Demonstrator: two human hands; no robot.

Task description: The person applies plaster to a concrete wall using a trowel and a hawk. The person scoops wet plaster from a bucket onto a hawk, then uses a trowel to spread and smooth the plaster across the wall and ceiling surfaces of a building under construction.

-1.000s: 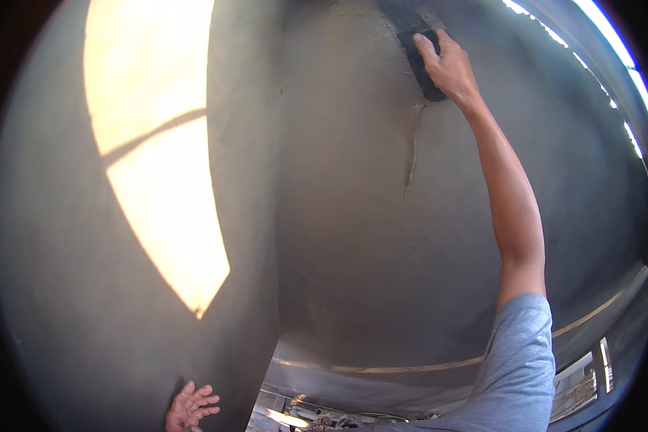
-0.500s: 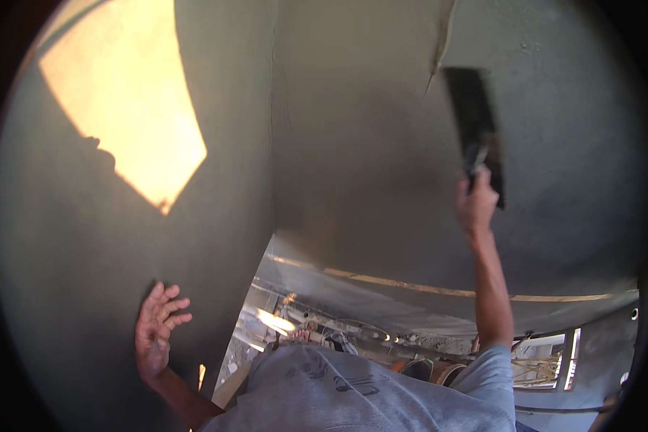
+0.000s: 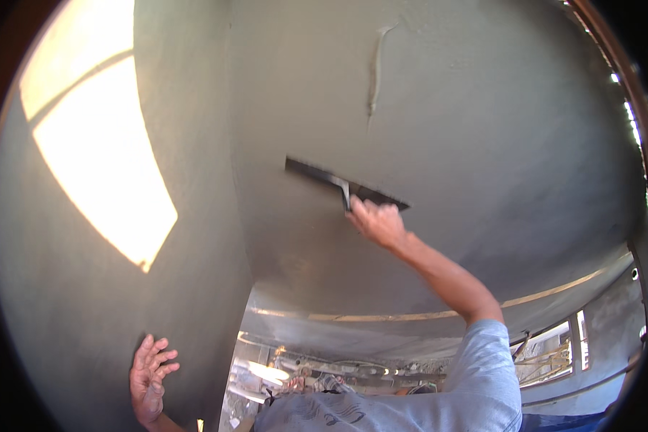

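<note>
My right hand (image 3: 379, 222) grips the handle of a dark, long-bladed plastering trowel (image 3: 317, 173). The blade lies at a slant against the grey plastered wall (image 3: 439, 144), its left end higher than its right. Above it, a raised ridge of plaster (image 3: 374, 75) runs down the same wall. My left hand (image 3: 151, 376) is at the lower left with its fingers apart, holding nothing. It is at the left wall (image 3: 72, 302); whether the palm touches the surface I cannot tell.
A bright patch of sunlight (image 3: 111, 158) falls on the left wall. The two walls meet at a corner left of the trowel. Below the plastered wall runs a pale strip (image 3: 381, 317), with cluttered rubble (image 3: 324, 371) beneath. At the lower right is a window opening (image 3: 551, 353).
The trowel has swung from upright at the right to a slanted position further left and lower, still in my right hand. The view has shifted; my left hand keeps its spread pose.
</note>
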